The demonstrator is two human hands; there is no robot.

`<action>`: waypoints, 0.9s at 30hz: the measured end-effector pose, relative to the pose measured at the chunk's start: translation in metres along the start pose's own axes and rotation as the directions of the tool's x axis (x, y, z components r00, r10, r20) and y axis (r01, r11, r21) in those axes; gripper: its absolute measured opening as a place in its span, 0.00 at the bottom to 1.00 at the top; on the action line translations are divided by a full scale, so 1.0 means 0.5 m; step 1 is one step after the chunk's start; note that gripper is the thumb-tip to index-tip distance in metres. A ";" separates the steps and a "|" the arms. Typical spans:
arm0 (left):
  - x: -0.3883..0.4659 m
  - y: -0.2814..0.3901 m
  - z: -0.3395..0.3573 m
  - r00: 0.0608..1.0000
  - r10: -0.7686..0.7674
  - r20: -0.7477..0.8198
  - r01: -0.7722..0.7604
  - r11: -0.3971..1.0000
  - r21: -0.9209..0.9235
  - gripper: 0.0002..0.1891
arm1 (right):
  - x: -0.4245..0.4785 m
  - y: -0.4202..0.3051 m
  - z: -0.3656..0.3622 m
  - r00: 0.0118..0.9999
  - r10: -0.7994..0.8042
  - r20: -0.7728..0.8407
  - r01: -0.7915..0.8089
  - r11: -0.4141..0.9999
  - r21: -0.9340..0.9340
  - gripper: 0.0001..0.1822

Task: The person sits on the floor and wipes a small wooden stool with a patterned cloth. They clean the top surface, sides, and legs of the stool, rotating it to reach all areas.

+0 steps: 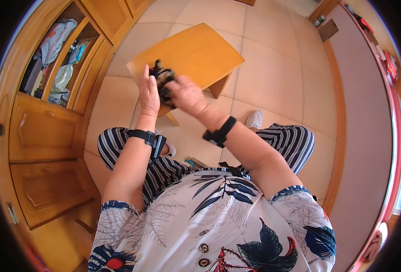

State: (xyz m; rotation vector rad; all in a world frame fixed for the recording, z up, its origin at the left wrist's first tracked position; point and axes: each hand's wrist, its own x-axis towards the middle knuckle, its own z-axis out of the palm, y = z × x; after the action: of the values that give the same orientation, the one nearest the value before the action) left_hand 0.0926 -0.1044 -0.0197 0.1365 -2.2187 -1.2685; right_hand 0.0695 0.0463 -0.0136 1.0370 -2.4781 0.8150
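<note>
A small black object with some red and tan parts [164, 76] is held between my hands over the near left corner of the low wooden table [200, 51]. It is blurred, so I cannot tell its kind. My left hand [149, 91] lies along its left side with the fingers pointing away from me. From the right, my right hand [187, 95] touches it with bent, blurred fingers. Part of the object is hidden behind the hands. Black straps with small devices are on both my forearms.
A wooden cabinet [47, 127] with open compartments holding bags and boxes stands at the left. A long pale panel [360, 112] with a wooden base strip runs along the right. My knees and shoes are below the table, on the tiled floor [272, 81].
</note>
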 end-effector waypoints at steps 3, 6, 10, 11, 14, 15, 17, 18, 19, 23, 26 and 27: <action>-0.004 -0.004 0.001 0.999 0.022 -0.031 -0.021 0.999 0.039 0.29 | 0.032 0.139 -0.057 0.990 0.120 -0.076 -0.133 0.970 -0.202 0.15; -0.009 -0.004 0.009 1.000 0.003 -0.025 -0.002 0.999 0.033 0.28 | 0.044 0.300 -0.111 0.939 0.216 -0.268 -0.318 0.845 -0.431 0.14; -0.017 0.009 0.016 0.998 -0.002 -0.060 0.003 1.000 0.016 0.26 | 0.080 0.351 -0.111 0.936 0.335 -0.108 -0.342 0.790 -0.509 0.20; -0.017 0.010 0.020 0.997 0.003 -0.075 -0.002 1.000 0.008 0.25 | 0.088 0.337 -0.087 0.939 0.344 -0.023 -0.308 0.807 -0.504 0.23; -0.014 -0.011 0.024 0.993 0.043 -0.108 -0.040 0.999 0.031 0.24 | 0.104 0.184 -0.001 0.992 0.025 0.123 -0.003 0.984 -0.178 0.28; -0.014 -0.013 0.021 0.991 0.040 -0.131 -0.035 0.999 0.041 0.24 | 0.099 0.126 0.021 0.984 -0.076 0.162 0.105 0.979 -0.176 0.28; -0.014 -0.015 0.025 0.982 0.031 -0.184 -0.019 0.998 0.061 0.24 | 0.106 0.019 -0.002 0.946 -0.178 0.271 0.180 0.983 0.017 0.27; -0.011 -0.002 0.024 0.983 0.023 -0.184 -0.013 0.998 0.054 0.25 | 0.107 0.028 -0.001 0.939 -0.188 0.289 0.202 0.979 -0.020 0.26; -0.012 0.000 0.026 0.986 0.015 -0.167 -0.002 0.997 0.079 0.25 | 0.106 0.045 -0.003 0.929 -0.198 0.311 0.227 0.972 -0.059 0.26; -0.008 0.009 0.038 0.994 0.030 -0.106 -0.012 0.986 0.165 0.26 | 0.159 0.224 -0.050 0.963 -0.053 0.266 0.112 0.970 -0.214 0.25; -0.008 0.023 0.042 0.999 0.020 -0.048 -0.007 0.964 0.266 0.26 | 0.206 0.381 -0.093 0.936 0.297 0.188 -0.209 0.901 -0.381 0.27; -0.009 0.028 0.042 0.999 0.017 -0.042 -0.006 0.964 0.264 0.25 | 0.224 0.405 -0.098 0.889 0.428 0.164 -0.336 0.852 -0.403 0.29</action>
State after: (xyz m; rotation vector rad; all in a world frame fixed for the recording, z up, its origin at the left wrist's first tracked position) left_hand 0.0880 -0.0792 -0.0184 0.2510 -2.3374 -0.9483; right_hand -0.1502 0.1321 0.0042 0.5397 -2.9569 0.3024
